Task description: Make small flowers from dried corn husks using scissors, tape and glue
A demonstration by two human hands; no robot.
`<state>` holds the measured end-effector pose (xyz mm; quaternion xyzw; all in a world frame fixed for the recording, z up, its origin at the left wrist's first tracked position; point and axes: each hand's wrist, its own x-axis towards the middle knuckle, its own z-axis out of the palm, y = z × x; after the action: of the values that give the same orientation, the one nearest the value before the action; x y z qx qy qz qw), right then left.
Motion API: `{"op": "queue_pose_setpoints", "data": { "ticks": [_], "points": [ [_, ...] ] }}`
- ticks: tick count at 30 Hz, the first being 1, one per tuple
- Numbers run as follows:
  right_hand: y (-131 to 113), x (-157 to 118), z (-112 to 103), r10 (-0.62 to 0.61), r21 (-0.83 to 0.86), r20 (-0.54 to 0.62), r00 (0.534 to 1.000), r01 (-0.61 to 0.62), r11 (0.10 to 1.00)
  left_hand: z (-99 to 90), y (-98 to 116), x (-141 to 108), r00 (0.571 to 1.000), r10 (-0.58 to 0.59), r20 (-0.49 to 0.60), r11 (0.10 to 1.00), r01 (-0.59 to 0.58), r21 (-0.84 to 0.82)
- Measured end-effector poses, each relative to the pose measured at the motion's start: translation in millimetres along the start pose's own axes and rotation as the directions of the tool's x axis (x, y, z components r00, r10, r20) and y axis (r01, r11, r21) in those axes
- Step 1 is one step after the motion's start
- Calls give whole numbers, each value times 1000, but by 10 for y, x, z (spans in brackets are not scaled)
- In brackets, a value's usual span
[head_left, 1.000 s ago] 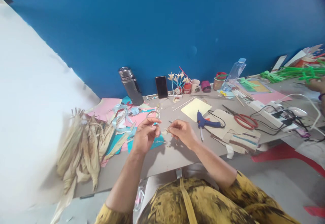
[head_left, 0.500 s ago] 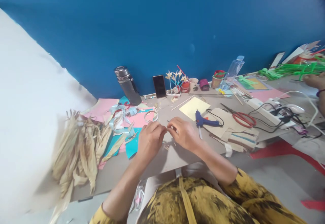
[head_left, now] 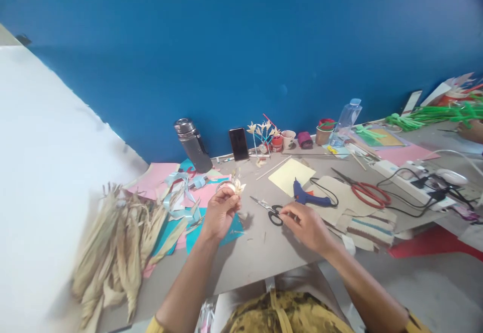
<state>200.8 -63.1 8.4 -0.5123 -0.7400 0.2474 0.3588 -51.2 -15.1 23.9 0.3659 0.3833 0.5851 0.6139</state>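
My left hand pinches a small cream flower that looks made of dried husk, its petals above the fingertips. Black-handled scissors lie on the table to its right, blades pointing left. Curled fingers of my right hand are closed at the scissors' handle loops; how firm the grip is does not show. Behind, similar cream flowers stand on blue stems. Just beyond my left hand is a ring of tape, partly hidden.
Dried husks hang over the table's left edge. A blue glue gun, red-handled scissors and a power strip with cords lie rightward. A flask and phone stand behind. Another person's hand shows far right.
My hands have parted from their shared pinch. The left lifted the flower into view; the right moved rightward to the black scissors' handles. The view has tilted up slightly.
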Motion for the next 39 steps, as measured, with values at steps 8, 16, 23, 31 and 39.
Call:
{"op": "queue_pose_setpoints", "data": {
  "ticks": [8,16,23,31,39],
  "points": [
    [428,-232,-346,122,-100,-116,986,-133,986,138,-42,80,992,120,-22,989,-118,86],
    [647,-425,-237,104,-139,-160,982,-126,982,231,-56,164,977,212,28,957,-214,198],
    [735,-590,-90,29,-195,-200,979,-68,978,192,-119,482,988,151,-40,975,-142,171],
    [834,-643,91,-138,-323,-290,947,39,945,116,-217,1135,958,244,-153,961,-217,173],
    [860,-632,129,-154,-367,-316,936,29,930,109,-349,1283,956,222,-193,965,-187,183]
  ]
}}
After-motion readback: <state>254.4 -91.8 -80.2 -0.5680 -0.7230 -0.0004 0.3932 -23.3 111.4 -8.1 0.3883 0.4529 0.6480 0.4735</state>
